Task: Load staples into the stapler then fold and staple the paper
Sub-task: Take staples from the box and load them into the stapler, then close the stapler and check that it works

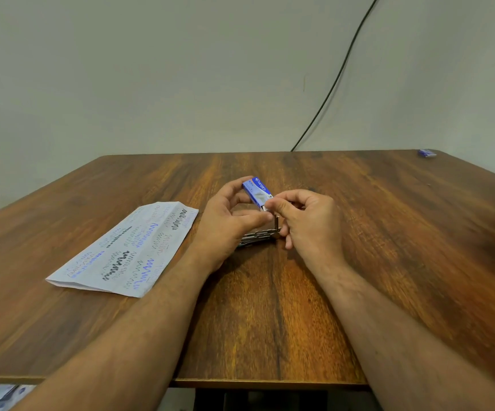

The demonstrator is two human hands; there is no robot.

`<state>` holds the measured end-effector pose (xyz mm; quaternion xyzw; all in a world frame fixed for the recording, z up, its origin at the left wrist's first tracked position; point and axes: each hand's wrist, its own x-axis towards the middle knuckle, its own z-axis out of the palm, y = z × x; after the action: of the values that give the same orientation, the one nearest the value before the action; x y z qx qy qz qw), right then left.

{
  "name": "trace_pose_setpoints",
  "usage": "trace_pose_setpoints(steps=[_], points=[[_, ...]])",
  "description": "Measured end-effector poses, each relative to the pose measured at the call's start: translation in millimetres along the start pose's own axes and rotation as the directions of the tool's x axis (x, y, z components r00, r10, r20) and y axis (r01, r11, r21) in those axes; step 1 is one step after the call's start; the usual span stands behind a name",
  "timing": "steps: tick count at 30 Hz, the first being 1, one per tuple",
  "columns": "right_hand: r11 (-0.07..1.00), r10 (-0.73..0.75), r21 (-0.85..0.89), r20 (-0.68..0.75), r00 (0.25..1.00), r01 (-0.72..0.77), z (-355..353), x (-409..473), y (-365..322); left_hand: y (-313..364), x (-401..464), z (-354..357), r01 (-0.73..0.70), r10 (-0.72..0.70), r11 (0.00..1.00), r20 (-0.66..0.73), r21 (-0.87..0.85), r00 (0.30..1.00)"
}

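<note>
A wooden table (270, 307) fills the scene under a pale wall, where a black cable (338, 75) runs down behind the far edge. On the left of the table lies a folded paper (124, 247) covered in scribbles. At the centre the left hand (228, 221) grips a small blue staple box (256, 191) between curled fingers and thumb, while the right hand (305, 221) pinches the box's near end. Just below the hands, the metal stapler (259, 237) lies opened on the table, partly hidden. Another small blue box (427, 153) sits at the far right corner.
</note>
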<state>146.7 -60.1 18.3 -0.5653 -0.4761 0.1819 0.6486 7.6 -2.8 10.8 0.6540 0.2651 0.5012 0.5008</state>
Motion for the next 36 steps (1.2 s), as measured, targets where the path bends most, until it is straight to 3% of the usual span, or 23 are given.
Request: trace_pose_setpoints(steps=[4,8,10,13,15,18,20,22,24,26,28,32,36], points=[[1.000,-0.021,-0.012,0.001,1.000,0.021,0.5,-0.8,-1.2,-0.1,0.3,-1.1,-0.013,0.016,0.996,-0.037,0.083,0.999],[0.992,-0.096,-0.086,-0.019,0.995,0.094,2.8,-0.8,2.2,-3.5,3.5,0.5,0.005,0.055,0.971,-0.243,0.240,0.969],[0.989,-0.108,-0.109,-0.037,0.993,0.103,4.0,1.4,7.1,-7.1,5.8,-2.4,0.095,0.039,0.913,-0.317,0.397,0.948],[0.985,-0.118,-0.126,-0.031,0.993,0.113,4.4,2.7,8.3,-14.3,9.5,-7.4,0.275,-0.092,0.771,-0.326,0.575,0.941],[0.988,-0.115,-0.110,-0.014,0.993,0.113,3.2,1.9,5.1,-15.1,10.4,-5.5,0.308,-0.127,0.669,-0.304,0.677,0.944],[0.996,-0.076,-0.042,0.013,0.997,0.076,1.1,-0.8,0.6,-9.4,10.1,1.3,0.297,-0.177,0.591,-0.238,0.750,0.955],[0.998,-0.057,-0.009,0.039,0.998,0.057,1.3,-1.8,0.1,-6.2,9.0,1.5,0.258,-0.088,0.614,-0.260,0.746,0.962],[0.999,-0.041,0.012,0.064,0.997,0.040,1.8,-2.5,-0.5,-2.9,5.8,-1.5,0.067,0.155,0.720,-0.254,0.690,0.955],[0.999,-0.016,0.045,0.095,0.995,0.011,2.4,-3.0,-2.2,-1.7,1.3,-2.2,-0.162,0.318,0.776,-0.156,0.610,0.935],[0.998,0.002,0.068,0.128,0.992,-0.011,2.4,-2.8,-2.6,0.4,-2.7,1.0,-0.247,0.334,0.819,-0.080,0.518,0.939],[0.999,-0.004,0.041,0.139,0.990,-0.002,1.4,-2.0,-0.6,2.1,-3.8,4.1,-0.238,0.290,0.869,-0.057,0.435,0.955],[1.000,0.008,-0.009,0.142,0.990,-0.007,-0.7,0.2,0.5,1.3,-0.2,1.9,-0.206,0.271,0.891,-0.112,0.404,0.956],[0.976,0.086,0.177,0.205,0.975,-0.123,0.5,2.1,-2.2,1.3,-1.3,0.2,-0.205,0.279,0.909,-0.162,0.364,0.946]])
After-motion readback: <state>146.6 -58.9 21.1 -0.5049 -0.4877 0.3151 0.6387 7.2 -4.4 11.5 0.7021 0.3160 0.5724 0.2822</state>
